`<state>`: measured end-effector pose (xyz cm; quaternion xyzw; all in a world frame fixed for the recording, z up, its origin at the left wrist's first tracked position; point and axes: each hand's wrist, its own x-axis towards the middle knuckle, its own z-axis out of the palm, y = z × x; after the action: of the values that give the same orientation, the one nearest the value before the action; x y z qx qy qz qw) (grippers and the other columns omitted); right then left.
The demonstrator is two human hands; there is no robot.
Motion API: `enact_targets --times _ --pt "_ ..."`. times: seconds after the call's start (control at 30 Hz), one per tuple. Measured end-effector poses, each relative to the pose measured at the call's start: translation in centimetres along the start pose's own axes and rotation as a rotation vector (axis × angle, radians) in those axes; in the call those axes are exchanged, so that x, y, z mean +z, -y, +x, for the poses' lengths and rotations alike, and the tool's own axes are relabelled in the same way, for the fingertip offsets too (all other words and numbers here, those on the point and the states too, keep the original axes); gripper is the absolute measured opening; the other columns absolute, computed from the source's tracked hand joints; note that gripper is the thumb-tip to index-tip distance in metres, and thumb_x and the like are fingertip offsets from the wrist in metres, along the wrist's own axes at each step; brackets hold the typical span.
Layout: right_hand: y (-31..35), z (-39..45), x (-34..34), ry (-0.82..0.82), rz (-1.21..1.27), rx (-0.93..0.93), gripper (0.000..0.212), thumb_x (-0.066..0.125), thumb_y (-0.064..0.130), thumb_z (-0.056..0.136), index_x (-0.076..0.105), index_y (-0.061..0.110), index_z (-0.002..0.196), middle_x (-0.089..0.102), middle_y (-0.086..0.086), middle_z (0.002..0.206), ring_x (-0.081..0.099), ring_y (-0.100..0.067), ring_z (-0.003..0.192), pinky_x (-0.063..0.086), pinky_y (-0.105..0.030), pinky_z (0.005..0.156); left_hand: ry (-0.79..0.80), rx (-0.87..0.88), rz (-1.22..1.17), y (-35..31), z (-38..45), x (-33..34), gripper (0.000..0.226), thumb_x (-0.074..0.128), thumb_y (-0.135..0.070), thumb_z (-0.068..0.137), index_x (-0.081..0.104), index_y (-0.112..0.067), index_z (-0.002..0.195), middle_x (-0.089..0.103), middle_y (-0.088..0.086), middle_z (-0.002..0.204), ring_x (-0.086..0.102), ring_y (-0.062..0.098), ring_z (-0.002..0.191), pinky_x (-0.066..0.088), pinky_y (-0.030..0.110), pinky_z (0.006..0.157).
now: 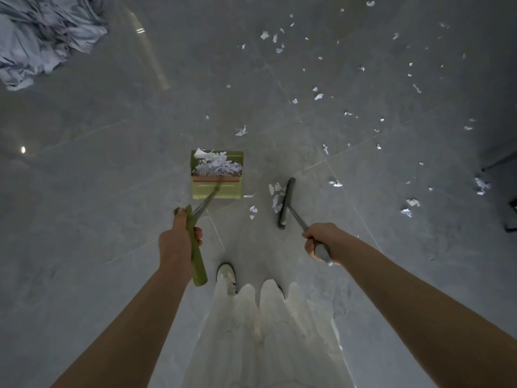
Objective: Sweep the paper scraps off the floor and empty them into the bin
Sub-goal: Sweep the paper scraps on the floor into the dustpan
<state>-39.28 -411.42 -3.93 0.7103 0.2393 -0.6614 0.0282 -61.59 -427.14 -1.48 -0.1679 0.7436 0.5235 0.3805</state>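
Both forearms bare, no sleeves, no watch or rings visible on left hand (pixel 179 242) or right hand (pixel 321 242). Long white pleated skirt (pixel 268 331) at 6 o'clock, soft vertical folds. One pale shoe (pixel 226 274) w/ rounded toe pokes out at hem, approx 11 o'clock of skirt; 2nd shoe mostly hidden.

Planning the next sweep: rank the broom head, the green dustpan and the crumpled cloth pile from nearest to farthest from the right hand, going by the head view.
From the right hand:
1. Broom head, just ahead of that hand, slightly to its left, paper scraps against it.
2. Green dustpan, farther left, already holding scraps.
3. Crumpled cloth pile, far off at the upper left corner.
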Motion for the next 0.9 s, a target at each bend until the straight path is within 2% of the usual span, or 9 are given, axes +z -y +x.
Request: enact_targets --times 0.07,0.17,0.33,0.43,0.47,0.53,0.6,0.77,0.9 --pt "0.9 -0.1 2.1 0.006 0.135 0.047 0.023 0.041 -0.008 0.095 0.036 0.005 0.077 0.033 -0.005 0.067 0.034 -0.009 0.025 0.035 -0.014 0.032 0.014 0.001 0.011 -2.0 1.8 -0.6 0.031 0.054 -0.041 0.101 0.061 -0.014 0.087 0.057 -0.003 0.046 0.050 0.015 0.055 0.043 0.031 0.063" --pt "1.5 -0.5 4.1 0.005 0.181 0.073 0.023 0.038 -0.008 0.095 0.036 0.006 0.077 0.032 -0.005 0.067 0.032 -0.009 0.025 0.036 -0.012 0.035 0.016 0.011 0.004 -3.7 2.9 -0.8 0.031 0.054 -0.039 0.101 0.060 -0.013 0.086 0.057 0.001 0.053 0.049 0.016 0.055 0.043 0.030 0.061" --pt "2.5 -1.8 8.4 -0.049 0.116 0.077 0.025 0.032 -0.008 0.095 0.036 0.006 0.074 0.033 -0.007 0.070 0.030 -0.013 0.051 0.034 -0.013 0.035 0.010 0.013 0.013 -6.8 5.4 -2.0 0.031 0.054 -0.038 0.101 0.060 -0.013 0.084 0.057 0.000 0.050 0.050 0.016 0.054 0.043 0.029 0.059" --pt "2.7 -2.0 10.6 -0.041 0.012 0.082 0.028 0.035 -0.010 0.090 0.040 0.003 0.066 0.043 -0.008 0.061 0.040 -0.017 0.047 0.037 -0.021 0.035 -0.004 0.008 0.023 -8.1 6.7 -2.7 0.031 0.054 -0.039 0.101 0.060 -0.014 0.085 0.057 0.003 0.059 0.050 0.016 0.055 0.043 0.029 0.061" --pt "2.8 -2.0 11.2 -0.021 0.002 0.087 0.028 0.036 -0.010 0.090 0.041 0.002 0.065 0.045 -0.008 0.061 0.043 -0.018 0.046 0.038 -0.020 0.032 -0.006 0.006 0.021 -8.4 7.0 -2.9 0.031 0.054 -0.039 0.101 0.060 -0.014 0.085 0.057 0.004 0.061 0.050 0.015 0.055 0.044 0.029 0.060" --pt "3.3 -2.4 12.6 0.014 0.111 0.121 0.027 0.035 -0.009 0.090 0.042 0.002 0.067 0.044 -0.009 0.063 0.046 -0.016 0.033 0.038 -0.016 0.030 -0.010 0.009 0.009 -9.1 7.8 -3.4 0.030 0.053 -0.039 0.101 0.060 -0.014 0.086 0.057 0.004 0.062 0.050 0.015 0.055 0.044 0.028 0.059" --pt "3.9 -2.7 14.1 0.068 0.279 0.144 0.027 0.030 -0.009 0.091 0.041 0.003 0.069 0.041 -0.008 0.064 0.041 -0.014 0.024 0.036 -0.015 0.028 -0.013 0.009 -0.002 -9.6 8.7 -3.9 0.029 0.053 -0.039 0.102 0.060 -0.014 0.088 0.057 0.004 0.062 0.050 0.015 0.055 0.044 0.028 0.059" --pt "6.0 -3.0 17.6 0.174 0.278 0.093 0.034 0.024 -0.008 0.090 0.040 0.006 0.064 0.038 -0.007 0.060 0.039 -0.011 0.024 0.031 -0.017 0.026 -0.029 -0.001 -0.024 -10.4 10.4 -5.1 0.028 0.053 -0.037 0.102 0.060 -0.014 0.089 0.058 0.003 0.062 0.051 0.014 0.055 0.045 0.027 0.059" --pt "8.3 -0.8 19.2 0.216 0.486 0.117 0.024 0.030 -0.003 0.096 0.038 0.009 0.076 0.034 -0.003 0.066 0.038 -0.008 0.024 0.031 -0.014 0.026 -0.049 -0.003 -0.032 -10.8 11.4 -6.0 0.030 0.052 -0.038 0.102 0.060 -0.013 0.087 0.058 0.004 0.062 0.051 0.015 0.056 0.045 0.028 0.061"
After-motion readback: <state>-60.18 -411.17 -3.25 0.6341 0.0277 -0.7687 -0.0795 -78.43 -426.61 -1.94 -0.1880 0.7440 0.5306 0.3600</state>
